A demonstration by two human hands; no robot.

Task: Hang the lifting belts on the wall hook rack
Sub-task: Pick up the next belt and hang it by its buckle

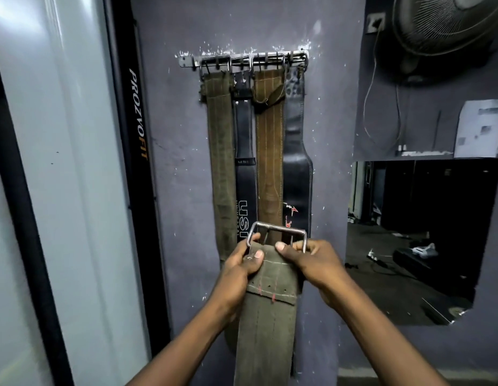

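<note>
Left hand (243, 264) thumb and fingers pinched on the left top corner of the olive belt (266, 324); right hand (316, 263) closed on the right corner, thumb on the webbing just under the steel buckle (278, 236). Belt is held upright, near and low, in front of four belts already on the hook rack (243, 61) higher up on the wall. Next, my read: lift with buckle frame level, square to the wall, drop the top bar over a hook. Rack looks crowded; free hook hard to pick out, maybe far left end.
</note>
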